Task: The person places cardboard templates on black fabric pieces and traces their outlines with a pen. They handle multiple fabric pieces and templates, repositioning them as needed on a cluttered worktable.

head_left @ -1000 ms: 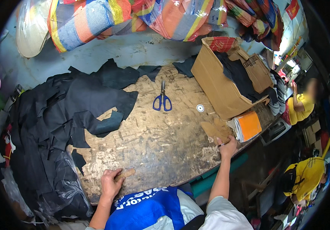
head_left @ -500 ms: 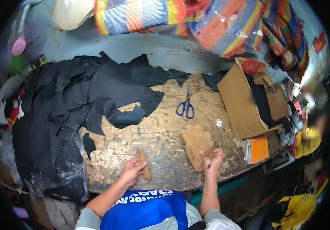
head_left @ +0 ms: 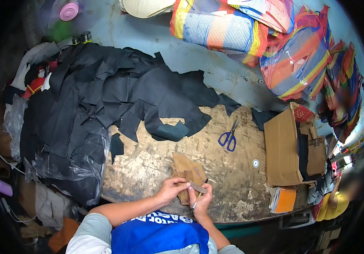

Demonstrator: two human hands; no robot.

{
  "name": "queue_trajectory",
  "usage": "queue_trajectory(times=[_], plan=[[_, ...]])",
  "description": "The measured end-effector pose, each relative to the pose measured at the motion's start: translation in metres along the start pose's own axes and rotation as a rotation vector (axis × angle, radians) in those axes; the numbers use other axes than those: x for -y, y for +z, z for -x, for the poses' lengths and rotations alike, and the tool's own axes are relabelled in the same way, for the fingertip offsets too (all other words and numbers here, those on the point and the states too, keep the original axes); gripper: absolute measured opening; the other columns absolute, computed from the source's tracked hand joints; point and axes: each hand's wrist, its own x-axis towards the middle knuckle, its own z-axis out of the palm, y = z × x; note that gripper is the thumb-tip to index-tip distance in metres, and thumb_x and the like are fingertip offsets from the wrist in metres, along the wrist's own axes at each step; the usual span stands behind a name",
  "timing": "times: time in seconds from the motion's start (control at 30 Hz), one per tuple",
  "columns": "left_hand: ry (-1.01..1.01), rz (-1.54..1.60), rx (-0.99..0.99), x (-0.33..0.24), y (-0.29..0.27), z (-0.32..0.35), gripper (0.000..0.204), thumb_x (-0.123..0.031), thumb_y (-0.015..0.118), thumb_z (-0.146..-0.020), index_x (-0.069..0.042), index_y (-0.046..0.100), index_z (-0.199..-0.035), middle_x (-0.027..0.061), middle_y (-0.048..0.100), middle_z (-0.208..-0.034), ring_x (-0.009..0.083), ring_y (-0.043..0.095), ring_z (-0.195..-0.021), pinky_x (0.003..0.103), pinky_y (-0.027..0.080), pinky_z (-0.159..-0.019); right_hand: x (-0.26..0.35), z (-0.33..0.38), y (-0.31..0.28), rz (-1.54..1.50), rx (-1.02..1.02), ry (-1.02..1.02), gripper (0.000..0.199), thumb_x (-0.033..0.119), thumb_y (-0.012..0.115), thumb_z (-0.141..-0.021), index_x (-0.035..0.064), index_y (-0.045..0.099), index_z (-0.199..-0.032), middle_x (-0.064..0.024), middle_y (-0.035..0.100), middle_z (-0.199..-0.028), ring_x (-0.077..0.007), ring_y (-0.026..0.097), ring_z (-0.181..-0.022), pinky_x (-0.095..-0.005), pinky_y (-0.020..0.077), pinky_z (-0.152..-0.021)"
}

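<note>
Close together over the near edge of the wooden table, both my hands work at small brown strips that look like leather. My left hand point(head_left: 171, 191) is closed, its thumb and finger pinching at a narrow tan strip point(head_left: 187, 174). My right hand point(head_left: 203, 200) is closed around a slim pen point(head_left: 196, 203) with a dark lower end pointing down toward me. Between the fingertips of both hands lies a short, darker brown strip point(head_left: 197, 187). A larger tan leather piece point(head_left: 190, 164) lies flat on the table just beyond my hands; its near part is partly hidden.
Black leather sheets point(head_left: 118, 89) cover the left and back of the table point(head_left: 228, 182). Blue-handled scissors point(head_left: 228, 139) and a small white disc point(head_left: 255, 163) lie right of centre. A cardboard box point(head_left: 281, 146) and an orange-covered pad point(head_left: 285, 200) stand at the right. Striped mesh bags point(head_left: 294, 63) hang behind.
My hands have come together, the left bringing its tan strip rightward beside the right hand. The larger tan piece now lies just beyond both hands. The whole view has shifted.
</note>
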Motion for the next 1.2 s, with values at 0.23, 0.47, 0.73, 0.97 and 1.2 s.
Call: queue_trajectory(times=[0.23, 0.47, 0.73, 0.97, 1.2], plan=[[0.273, -0.44, 0.022, -0.024, 0.0, -0.019, 0.028, -0.014, 0.075, -0.078, -0.006, 0.069, -0.103, 0.0171, 0.061, -0.115, 0.0182, 0.059, -0.103, 0.029, 0.049, -0.084, -0.019, -0.02, -0.039, -0.322, -0.058, 0.172, 0.039, -0.004, 0.073, -0.071, 0.0008, 0.05, -0.102, -0.0078, 0.062, -0.097, -0.0149, 0.059, -0.09, -0.0276, 0.0468, -0.081], [0.925, -0.819, -0.672, -0.17, -0.088, -0.159, 0.031, -0.018, 0.074, -0.074, 0.003, 0.065, -0.095, 0.0186, 0.065, -0.099, 0.0314, 0.062, -0.095, 0.037, 0.048, -0.083, -0.063, -0.065, -0.154, -0.363, -0.515, 0.255, 0.048, -0.01, 0.07, -0.067, 0.0006, 0.052, -0.11, -0.009, 0.061, -0.104, -0.019, 0.059, -0.091, -0.0314, 0.0478, -0.082], [0.344, -1.223, -0.949, -0.24, -0.139, -0.226, 0.06, -0.033, 0.081, -0.063, 0.0, 0.059, -0.109, 0.018, 0.064, -0.102, 0.0335, 0.061, -0.1, 0.041, 0.048, -0.087, -0.067, -0.081, -0.191, 1.018, -0.846, 0.189, 0.053, 0.015, 0.075, -0.07, 0.0007, 0.049, -0.114, -0.0226, 0.049, -0.119, -0.0394, 0.042, -0.117, -0.0516, 0.0329, -0.094], [0.895, -1.148, -0.648, -0.299, -0.088, -0.211, 0.02, -0.007, 0.061, -0.075, 0.003, 0.06, -0.092, 0.0175, 0.063, -0.074, 0.0264, 0.065, -0.078, 0.035, 0.05, -0.075, -0.027, -0.076, -0.1, 0.385, -0.544, -0.168, 0.027, 0.018, 0.054, -0.092, -0.0028, 0.05, -0.109, -0.0219, 0.054, -0.111, -0.0316, 0.052, -0.107, -0.0451, 0.0406, -0.092], [0.593, 0.039, 0.139, -0.29, -0.004, -0.072, 0.036, 0.005, 0.053, -0.079, 0.003, 0.05, -0.115, 0.0108, 0.06, -0.104, 0.0192, 0.061, -0.091, 0.034, 0.051, -0.083, 0.02, -0.068, 0.05, -0.858, 0.876, 0.564, 0.064, 0.053, 0.045, -0.092, 0.0022, 0.037, -0.13, -0.0258, 0.056, -0.119, -0.0383, 0.057, -0.108, -0.0479, 0.0458, -0.092]])
